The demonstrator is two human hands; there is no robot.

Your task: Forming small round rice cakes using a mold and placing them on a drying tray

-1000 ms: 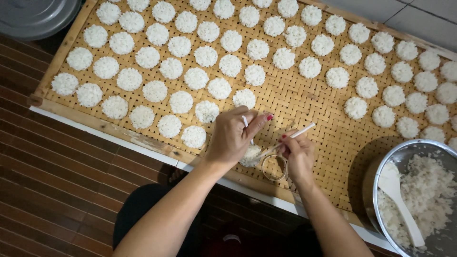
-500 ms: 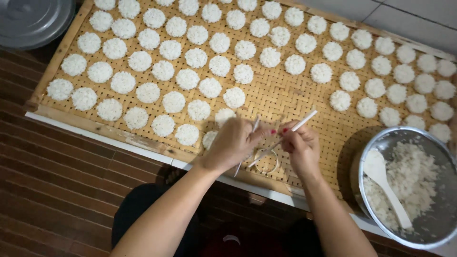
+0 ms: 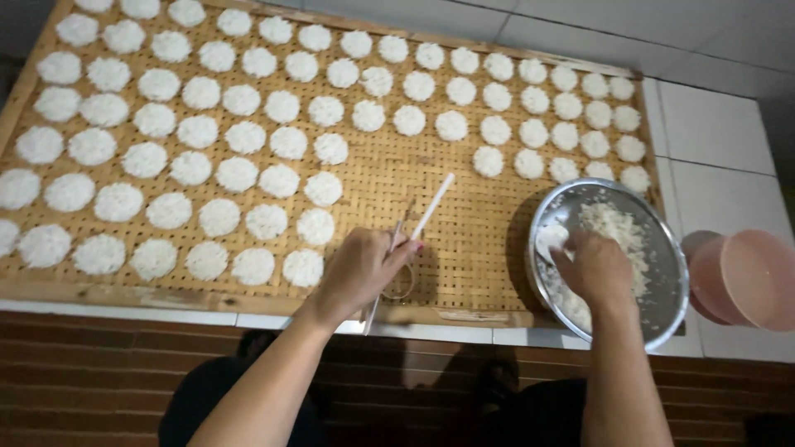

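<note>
Head view, the only one. Woven bamboo tray [image 3: 464, 207] lies on a tiled counter, filled with rows of small white rice discs [image 3: 248, 157]; a bare patch of weave runs from centre to the near edge.

Left hand [image 3: 360, 269]: closed around a thin white stick [image 3: 431, 207] that points away toward 1 o'clock, and pinching a small wire ring [image 3: 402, 285] down on the bare weave. Nearest disc sits just beside it at 9 o'clock.

Right hand [image 3: 595, 269]: inside the round metal bowl [image 3: 662, 248], fingers curled down into the cooked rice [image 3: 617, 232]; a white spoon [image 3: 551, 242] shows at the hand's 10 o'clock, and I cannot tell whether the hand grips it. The bowl stands at 3 o'clock from the left hand, overlapping the tray's right corner. A pink plastic cup [image 3: 741, 277] stands just beside the bowl, further right.

Handling, as judged: the rice looks soft, damp and sticky, light in small portions, apt to cling to fingers; best scooped loosely, not squeezed. The discs look fragile; support them from underneath or leave them. The ring seems thin, stiff and light, likely to shift; hold it by the rim, pressed flat.
</note>
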